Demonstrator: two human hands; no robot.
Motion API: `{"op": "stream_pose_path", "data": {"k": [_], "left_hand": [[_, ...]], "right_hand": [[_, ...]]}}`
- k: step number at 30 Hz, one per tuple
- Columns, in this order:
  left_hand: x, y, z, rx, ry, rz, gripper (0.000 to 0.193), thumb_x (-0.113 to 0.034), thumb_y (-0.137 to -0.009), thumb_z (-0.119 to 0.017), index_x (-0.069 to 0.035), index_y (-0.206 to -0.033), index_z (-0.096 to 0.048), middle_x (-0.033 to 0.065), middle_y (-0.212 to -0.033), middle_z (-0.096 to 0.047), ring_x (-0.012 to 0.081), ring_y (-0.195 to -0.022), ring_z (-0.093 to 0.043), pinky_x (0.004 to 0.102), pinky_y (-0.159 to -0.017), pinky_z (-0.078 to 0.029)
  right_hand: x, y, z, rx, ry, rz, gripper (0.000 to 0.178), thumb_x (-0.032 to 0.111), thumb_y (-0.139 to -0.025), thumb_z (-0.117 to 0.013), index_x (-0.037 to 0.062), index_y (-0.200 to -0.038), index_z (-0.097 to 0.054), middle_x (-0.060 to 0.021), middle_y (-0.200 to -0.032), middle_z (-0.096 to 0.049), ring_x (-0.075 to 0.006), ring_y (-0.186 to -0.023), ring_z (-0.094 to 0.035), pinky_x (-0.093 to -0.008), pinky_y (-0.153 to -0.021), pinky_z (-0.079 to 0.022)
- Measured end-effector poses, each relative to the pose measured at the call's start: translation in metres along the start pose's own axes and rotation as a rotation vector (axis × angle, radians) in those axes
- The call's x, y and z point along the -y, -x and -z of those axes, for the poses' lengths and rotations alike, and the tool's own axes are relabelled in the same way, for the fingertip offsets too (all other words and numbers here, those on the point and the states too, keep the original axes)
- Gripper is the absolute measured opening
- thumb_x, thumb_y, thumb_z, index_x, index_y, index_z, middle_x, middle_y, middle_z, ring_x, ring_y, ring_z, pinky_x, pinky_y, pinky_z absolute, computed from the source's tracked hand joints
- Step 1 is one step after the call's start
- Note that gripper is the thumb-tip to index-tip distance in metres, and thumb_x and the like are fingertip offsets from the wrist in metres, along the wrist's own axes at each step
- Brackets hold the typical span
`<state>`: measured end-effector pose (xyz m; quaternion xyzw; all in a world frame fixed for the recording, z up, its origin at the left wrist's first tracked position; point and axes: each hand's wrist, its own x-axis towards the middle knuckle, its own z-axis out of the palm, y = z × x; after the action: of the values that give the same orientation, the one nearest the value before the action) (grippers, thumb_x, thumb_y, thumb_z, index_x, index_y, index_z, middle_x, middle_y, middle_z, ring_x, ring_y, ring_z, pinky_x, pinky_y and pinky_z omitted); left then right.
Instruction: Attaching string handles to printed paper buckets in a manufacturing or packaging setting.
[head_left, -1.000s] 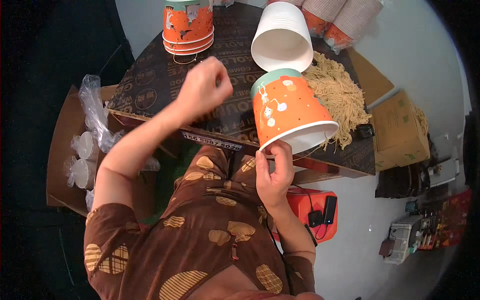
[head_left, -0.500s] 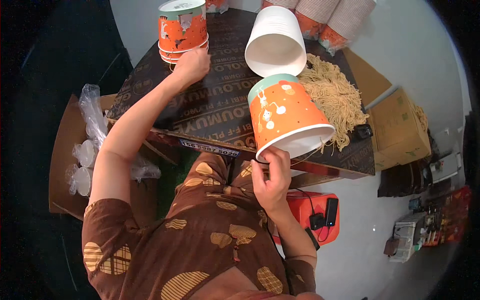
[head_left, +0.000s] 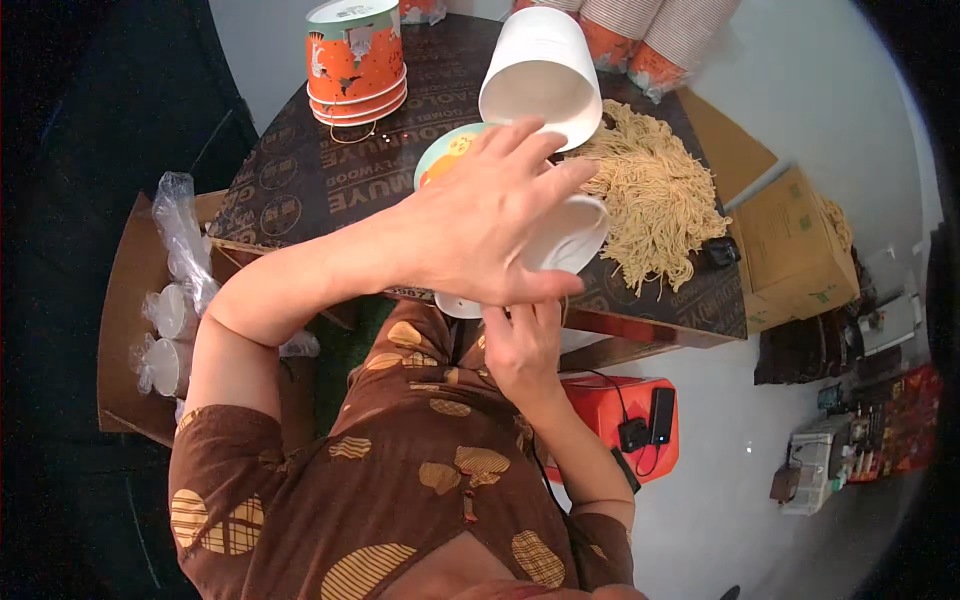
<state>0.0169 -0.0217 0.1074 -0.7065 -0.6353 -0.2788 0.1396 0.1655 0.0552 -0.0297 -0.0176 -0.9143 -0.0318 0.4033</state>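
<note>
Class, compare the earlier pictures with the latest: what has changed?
The left hand has moved right, from beside the orange bucket stack to across the single bucket, which has shifted left and turned. Whether that hand grips it is unclear. The right hand stays near the rim; the stack, white bucket and string pile are unmoved.

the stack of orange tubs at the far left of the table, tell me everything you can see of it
The stack of orange tubs stands upside down on the dark table, nested, with what look like three white rims low down. The outermost, apparently paper or card, has pale and dark printed figures, a green band near the top and a whitish base facing up. A thin tan cord loops out at the bottom. The left hand is clear of it.
</note>
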Motion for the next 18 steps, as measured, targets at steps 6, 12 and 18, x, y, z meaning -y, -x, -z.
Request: {"op": "stream_pose_path", "data": {"k": [6,12,18], "left_hand": [[0.006,0.024,-0.005,0.027,-0.087,0.032,0.056,-0.004,-0.078,-0.057,0.016,-0.128,-0.043,0.0311,-0.134,-0.046,0.0467,-0.129,-0.041,0.0521,-0.109,-0.034],[-0.002,0.042,-0.002,-0.062,-0.093,0.092,0.061,-0.001,-0.074,-0.061,0.016,-0.130,-0.042,0.0310,-0.135,-0.045,0.0466,-0.130,-0.040,0.0520,-0.110,-0.032],[-0.010,0.059,0.002,-0.077,-0.114,0.106,0.068,-0.003,-0.072,-0.065,0.016,-0.132,-0.039,0.0327,-0.135,-0.042,0.0484,-0.130,-0.037,0.0522,-0.110,-0.031]], "right_hand": [[-0.006,0.001,0.035,-0.217,-0.215,-0.129,0.023,-0.005,-0.071,-0.061,0.0004,-0.093,-0.063,-0.0141,-0.096,-0.059,-0.0333,-0.090,-0.055,-0.0437,-0.081,-0.045],[-0.008,0.000,0.028,-0.284,-0.511,-0.558,0.039,-0.007,-0.079,-0.064,-0.0051,-0.115,-0.053,-0.0174,-0.101,-0.056,-0.0259,-0.079,-0.055,-0.0339,-0.065,-0.047],[-0.007,-0.009,0.021,-0.090,-0.470,-0.571,0.043,0.008,-0.084,-0.072,-0.0038,-0.121,-0.052,-0.0125,-0.082,-0.056,-0.0243,-0.061,-0.054,-0.0375,-0.056,-0.046]]}}
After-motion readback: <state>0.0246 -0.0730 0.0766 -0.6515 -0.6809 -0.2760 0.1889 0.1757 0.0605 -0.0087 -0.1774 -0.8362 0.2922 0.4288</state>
